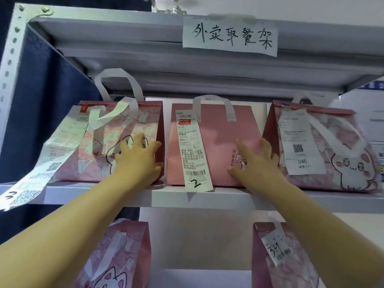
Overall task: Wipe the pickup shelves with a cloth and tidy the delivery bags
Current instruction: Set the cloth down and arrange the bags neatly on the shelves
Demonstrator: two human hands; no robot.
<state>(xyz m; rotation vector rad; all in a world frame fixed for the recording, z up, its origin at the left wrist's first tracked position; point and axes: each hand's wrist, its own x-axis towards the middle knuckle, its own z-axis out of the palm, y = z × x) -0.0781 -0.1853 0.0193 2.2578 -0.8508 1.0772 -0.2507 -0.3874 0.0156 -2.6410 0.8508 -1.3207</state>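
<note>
Three pink delivery bags with white handles and receipts stand in a row on the grey pickup shelf (228, 198). My left hand (137, 161) lies with spread fingers on the front right corner of the left bag (93, 146), beside the gap. My right hand (255, 163) rests flat on the right part of the middle bag (216, 129), fingertips reaching its right edge. That bag's long receipt, marked 2, hangs over the shelf lip. The right bag (336, 142), with a cat drawing and a receipt numbered 046, stands close beside my right hand. No cloth is in view.
Two more pink bags (116, 256) (276, 267) stand on the shelf below. A handwritten paper sign (230, 36) is taped to the shelf above. A perforated metal post (10, 48) and a dark blue curtain (41, 100) bound the left side.
</note>
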